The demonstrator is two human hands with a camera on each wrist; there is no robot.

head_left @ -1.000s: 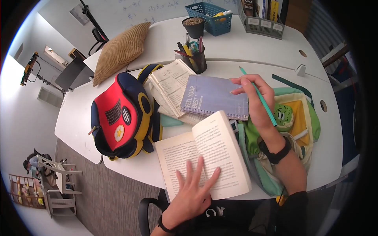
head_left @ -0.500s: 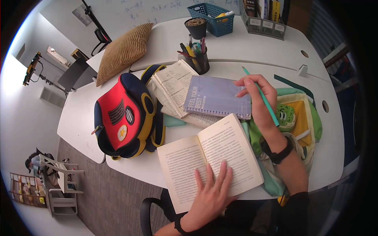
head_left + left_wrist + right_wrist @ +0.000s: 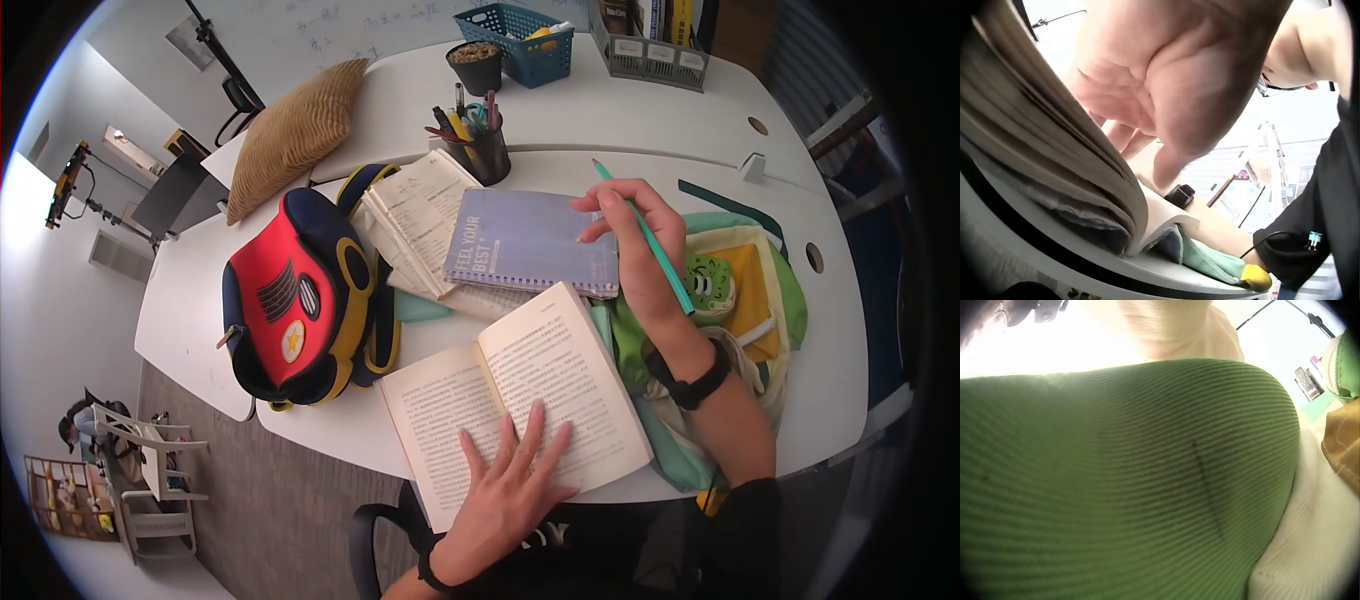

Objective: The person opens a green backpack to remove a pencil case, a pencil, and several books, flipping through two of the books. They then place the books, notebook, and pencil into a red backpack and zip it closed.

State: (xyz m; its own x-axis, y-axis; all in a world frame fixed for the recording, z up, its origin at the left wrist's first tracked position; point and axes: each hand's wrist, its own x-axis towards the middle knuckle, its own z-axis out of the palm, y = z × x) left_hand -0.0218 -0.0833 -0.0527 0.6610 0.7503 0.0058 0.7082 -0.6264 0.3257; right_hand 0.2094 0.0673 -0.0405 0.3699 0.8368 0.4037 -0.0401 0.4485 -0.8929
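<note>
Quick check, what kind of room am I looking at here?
Likely a study room or classroom: a whiteboard with writing, a pen cup on the white table, and the open book.

You sit at a white table (image 3: 640, 120) on grey carpet (image 3: 270, 500); a whiteboard wall (image 3: 330, 25) stands beyond, white chairs (image 3: 150, 470) at lower left.

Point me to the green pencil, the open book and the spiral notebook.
green pencil (image 3: 645, 240), head view, mid-shaft, above the right hand's fingers.
open book (image 3: 560, 365), head view, bare right-hand page.
spiral notebook (image 3: 525, 240), head view, middle of the cover.
</note>
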